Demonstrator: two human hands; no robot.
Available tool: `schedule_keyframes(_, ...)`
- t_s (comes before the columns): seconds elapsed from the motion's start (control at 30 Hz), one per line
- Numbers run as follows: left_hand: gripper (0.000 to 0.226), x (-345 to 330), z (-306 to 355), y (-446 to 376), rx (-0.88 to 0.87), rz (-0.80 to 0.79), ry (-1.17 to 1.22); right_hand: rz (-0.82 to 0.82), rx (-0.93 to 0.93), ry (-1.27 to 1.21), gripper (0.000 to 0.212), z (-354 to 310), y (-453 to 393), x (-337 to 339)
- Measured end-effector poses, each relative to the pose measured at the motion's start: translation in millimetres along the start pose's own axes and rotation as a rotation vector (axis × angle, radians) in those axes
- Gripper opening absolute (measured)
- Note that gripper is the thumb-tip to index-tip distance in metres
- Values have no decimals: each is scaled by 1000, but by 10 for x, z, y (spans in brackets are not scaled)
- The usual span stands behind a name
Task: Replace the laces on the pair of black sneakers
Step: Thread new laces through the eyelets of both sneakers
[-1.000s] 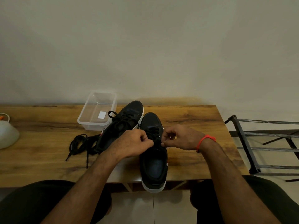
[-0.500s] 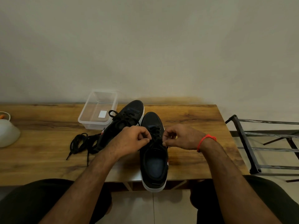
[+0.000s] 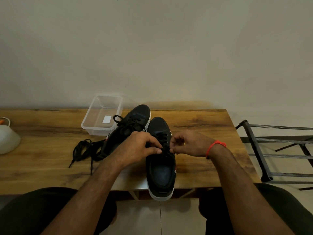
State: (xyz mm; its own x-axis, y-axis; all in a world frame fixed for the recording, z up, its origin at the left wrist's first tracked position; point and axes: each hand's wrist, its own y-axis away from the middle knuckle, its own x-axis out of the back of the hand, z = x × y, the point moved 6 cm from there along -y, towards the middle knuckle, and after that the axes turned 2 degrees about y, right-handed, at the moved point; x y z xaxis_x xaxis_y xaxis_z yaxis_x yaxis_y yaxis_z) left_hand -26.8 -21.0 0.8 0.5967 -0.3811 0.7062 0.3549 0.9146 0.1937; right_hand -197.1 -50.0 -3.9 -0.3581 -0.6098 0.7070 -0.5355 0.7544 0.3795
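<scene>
A wooden worktop (image 3: 203, 122) runs across the lower half of the head view against a plain pale wall (image 3: 152, 48), and a dark metal rack (image 3: 257, 150) stands off its right end over the tiled floor (image 3: 169, 217). The person's two bare forearms reach in from the bottom edge, above dark-clad knees. Two black sneakers with white soles sit side by side near the middle of the worktop, toes pointing toward the wall: the right sneaker (image 3: 160, 175) has its heel hanging past the near edge, while the left sneaker (image 3: 135, 119) lies just beside it, angled and set farther back, already laced. A clear plastic tub (image 3: 101, 114) rests behind and to the left of that shoe, touching or nearly touching it. A white rounded vessel (image 3: 6, 138) sits at the far left edge. A loose pile of black laces (image 3: 83, 150) lies on the wood just left of the left sneaker. Over the right sneaker's eyelets, the left hand (image 3: 138, 148) has its grip pinched on the black lace (image 3: 165, 145), thumb and fingers curled together. The right hand (image 3: 189, 143), a red thread band (image 3: 215, 146) at its wrist, likewise has its grip clamped on the same lace from the other side.
</scene>
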Motion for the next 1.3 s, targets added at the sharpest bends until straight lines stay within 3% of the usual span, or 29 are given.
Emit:
schedule_keyframes(0.27,7,27,-61,-30,34,77,62,1,-3,-13,5,12,3,4)
schedule_keyframes(0.47,16,-10,-158,-48,52,60,73,-3,5,-20,3,8,1,3)
schedule_keyframes(0.67,24,-23,-45,-32,-52,22,-15,2,2,-7,3,9,1,6)
schedule_keyframes(0.83,10,-6,-77,-43,-16,75,-46,12,5,0,3,1,4,5)
schedule_keyframes(1.3,13,169,-55,-14,-18,348,203,6,0,-6,3,22,0,3)
